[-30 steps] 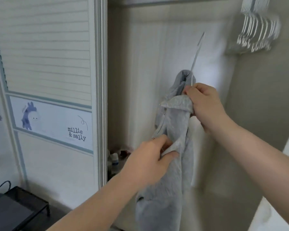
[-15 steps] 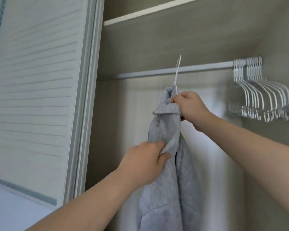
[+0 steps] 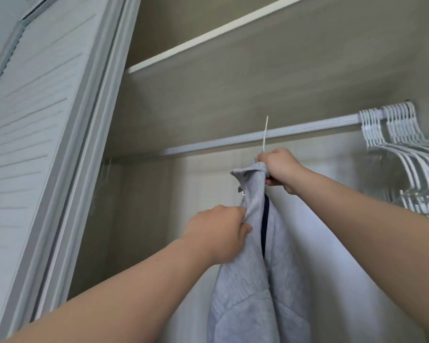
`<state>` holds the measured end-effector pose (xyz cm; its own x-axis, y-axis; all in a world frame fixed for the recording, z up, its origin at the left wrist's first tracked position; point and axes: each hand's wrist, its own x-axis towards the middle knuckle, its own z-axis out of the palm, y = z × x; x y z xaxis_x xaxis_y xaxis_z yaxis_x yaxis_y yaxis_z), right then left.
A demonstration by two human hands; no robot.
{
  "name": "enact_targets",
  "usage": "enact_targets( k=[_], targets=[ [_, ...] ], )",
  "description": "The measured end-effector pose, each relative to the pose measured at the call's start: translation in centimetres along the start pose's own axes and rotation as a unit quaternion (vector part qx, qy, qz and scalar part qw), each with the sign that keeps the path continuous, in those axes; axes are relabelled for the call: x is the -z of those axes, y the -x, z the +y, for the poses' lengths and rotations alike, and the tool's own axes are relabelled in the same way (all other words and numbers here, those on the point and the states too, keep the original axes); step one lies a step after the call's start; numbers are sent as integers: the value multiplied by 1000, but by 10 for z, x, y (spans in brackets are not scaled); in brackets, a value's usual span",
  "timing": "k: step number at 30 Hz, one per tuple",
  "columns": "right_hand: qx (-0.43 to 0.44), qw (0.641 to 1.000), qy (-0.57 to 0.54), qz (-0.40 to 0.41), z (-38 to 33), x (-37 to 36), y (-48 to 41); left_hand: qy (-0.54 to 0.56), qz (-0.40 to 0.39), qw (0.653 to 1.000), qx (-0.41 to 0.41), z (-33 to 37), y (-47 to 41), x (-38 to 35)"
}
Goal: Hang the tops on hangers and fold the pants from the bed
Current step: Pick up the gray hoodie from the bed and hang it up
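Note:
A light grey zip-up top [image 3: 248,288] hangs on a white hanger whose hook [image 3: 265,133] sticks up across the wardrobe rail [image 3: 307,127], seen edge-on. My right hand [image 3: 280,169] grips the collar and the hanger's neck just below the rail. Lower and to the left, my left hand [image 3: 221,233] pinches the front edge of the top beside its zip. The hanger's arms are hidden inside the fabric. Whether the hook is over the rail I cannot tell.
A bunch of bare white hangers [image 3: 406,154] hangs at the rail's right end. A shelf [image 3: 208,43] runs above the rail. The louvred sliding door [image 3: 35,144] and its frame stand at the left. The rail's left stretch is bare.
Both hands have lifted the grey top upward, bringing the hook from below the rail to level with it. The view has tilted up, so the rail and shelf now show.

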<state>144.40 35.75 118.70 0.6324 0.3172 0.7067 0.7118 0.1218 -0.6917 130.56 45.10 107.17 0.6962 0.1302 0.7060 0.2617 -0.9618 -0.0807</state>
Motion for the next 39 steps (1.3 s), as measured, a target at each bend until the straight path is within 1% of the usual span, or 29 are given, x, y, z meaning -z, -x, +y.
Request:
enact_targets(
  k=[5, 12, 14, 16, 19, 23, 25, 27, 28, 30, 35, 37, 39],
  targets=[
    [-12, 1000, -28, 2, 13, -5, -17, -31, 13, 999, 8, 0, -17, -11],
    [-19, 997, -52, -53, 33, -21, -10, -39, -1, 999, 25, -8, -13, -35],
    [-12, 998, -33, -58, 32, -26, -8, -30, 0, 999, 32, -12, -11, -37],
    [14, 998, 24, -55, 28, -28, -6, -4, -1, 999, 44, -17, -8, -37],
    [93, 985, 146, -12, 22, -26, 8, 39, -4, 998, 57, -24, 0, -32],
    [123, 945, 303, -5, 15, -22, 32, 78, -34, 993, 81, -24, 18, -25],
    [139, 912, 385, 30, 9, -16, 38, 91, -56, 990, 90, -18, 27, -23],
    [150, 889, 429, 51, 5, -10, 46, 72, -76, 990, 92, -10, 37, -23],
    [150, 887, 436, 39, 5, -9, 51, 52, -83, 991, 91, -6, 41, -23],
    [142, 893, 427, -12, 4, -10, 62, 19, -92, 992, 87, 0, 46, -26],
    [116, 915, 369, -112, 6, -25, 72, 0, -97, 992, 79, -3, 48, -33],
    [127, 923, 342, -126, 11, -35, 73, -1, -102, 992, 72, -9, 48, -35],
    [148, 929, 319, -113, 16, -44, 71, 1, -106, 992, 72, -18, 48, -35]
  ],
)
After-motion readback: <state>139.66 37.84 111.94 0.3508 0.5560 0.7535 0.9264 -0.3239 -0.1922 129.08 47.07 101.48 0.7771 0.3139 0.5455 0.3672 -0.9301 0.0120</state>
